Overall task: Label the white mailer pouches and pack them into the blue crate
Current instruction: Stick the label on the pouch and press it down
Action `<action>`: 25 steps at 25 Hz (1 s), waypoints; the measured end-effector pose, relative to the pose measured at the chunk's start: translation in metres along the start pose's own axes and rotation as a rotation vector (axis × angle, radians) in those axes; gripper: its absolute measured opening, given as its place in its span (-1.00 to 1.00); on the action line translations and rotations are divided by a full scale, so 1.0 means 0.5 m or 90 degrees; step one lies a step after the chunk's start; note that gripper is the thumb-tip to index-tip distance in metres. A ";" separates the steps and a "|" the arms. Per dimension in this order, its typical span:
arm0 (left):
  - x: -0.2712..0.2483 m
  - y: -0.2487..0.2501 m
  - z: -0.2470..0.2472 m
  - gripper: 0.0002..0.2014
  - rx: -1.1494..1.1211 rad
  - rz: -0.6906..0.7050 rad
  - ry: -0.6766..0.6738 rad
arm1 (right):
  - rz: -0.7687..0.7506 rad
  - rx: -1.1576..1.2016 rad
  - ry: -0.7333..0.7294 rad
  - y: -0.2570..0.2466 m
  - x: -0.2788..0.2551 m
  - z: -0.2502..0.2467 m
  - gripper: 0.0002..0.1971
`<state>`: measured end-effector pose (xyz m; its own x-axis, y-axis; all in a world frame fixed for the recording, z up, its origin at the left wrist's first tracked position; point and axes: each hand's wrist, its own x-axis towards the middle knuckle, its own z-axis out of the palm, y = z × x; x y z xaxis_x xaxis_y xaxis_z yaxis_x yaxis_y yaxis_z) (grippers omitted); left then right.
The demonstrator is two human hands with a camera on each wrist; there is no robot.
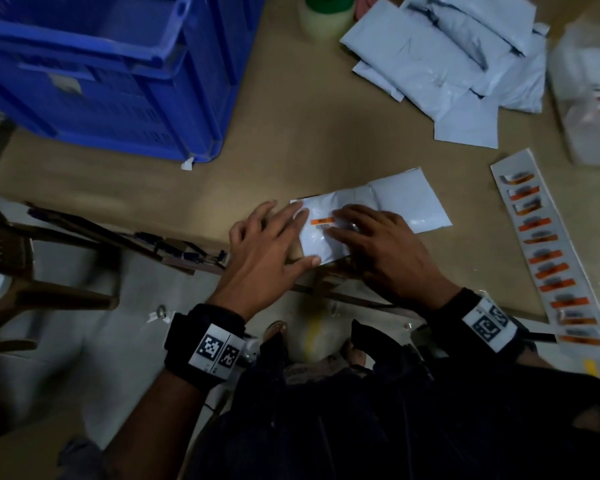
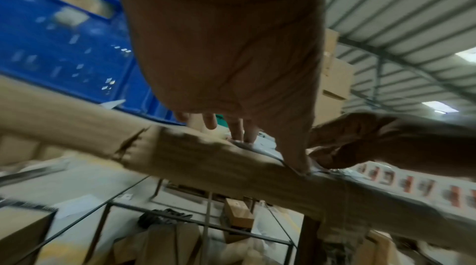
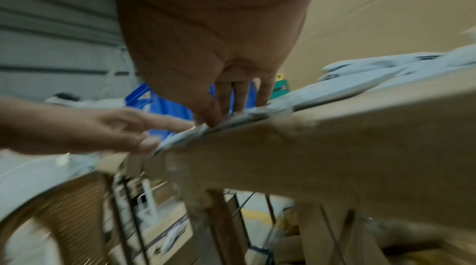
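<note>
You stand at a tan, cardboard-covered worktable (image 1: 291,133) with a worn front edge. To your left sits a brown slatted plastic chair (image 1: 11,251) on a pale grey concrete floor (image 1: 94,341). Beneath the tabletop, a thin dark metal frame (image 2: 206,224) crosses over brown cardboard boxes (image 2: 239,216). More stacked brown cartons (image 2: 335,78) rise behind, under a grey corrugated metal roof (image 2: 399,14) with bright skylight panels (image 2: 438,104). The light is dim overall.

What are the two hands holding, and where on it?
Nothing is gripped. Both hands press flat on the white mailer pouch: left hand on its near left end, right hand beside the orange label, smoothing it.
</note>
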<state>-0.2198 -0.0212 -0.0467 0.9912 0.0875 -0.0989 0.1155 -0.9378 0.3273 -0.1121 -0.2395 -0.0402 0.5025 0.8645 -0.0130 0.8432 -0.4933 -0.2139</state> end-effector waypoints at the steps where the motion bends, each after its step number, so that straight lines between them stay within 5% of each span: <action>1: 0.004 -0.009 -0.006 -0.23 0.019 0.023 -0.010 | -0.003 0.031 0.003 0.009 0.000 -0.004 -0.38; 16: 0.128 -0.051 -0.039 -0.21 0.009 0.226 -0.151 | 0.291 0.048 0.230 -0.092 -0.040 0.053 -0.73; 20: 0.141 -0.045 -0.019 -0.10 0.030 0.270 -0.158 | 0.294 0.012 0.197 -0.096 -0.063 0.048 -0.53; 25: 0.142 -0.050 -0.008 -0.07 0.057 0.288 -0.099 | 0.375 -0.073 0.115 -0.144 -0.031 0.050 -0.54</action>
<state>-0.1522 0.0100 -0.0581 0.9187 -0.3800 -0.1075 -0.3370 -0.8963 0.2884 -0.1855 -0.2148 -0.0489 0.9051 0.4191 0.0713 0.4248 -0.8980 -0.1146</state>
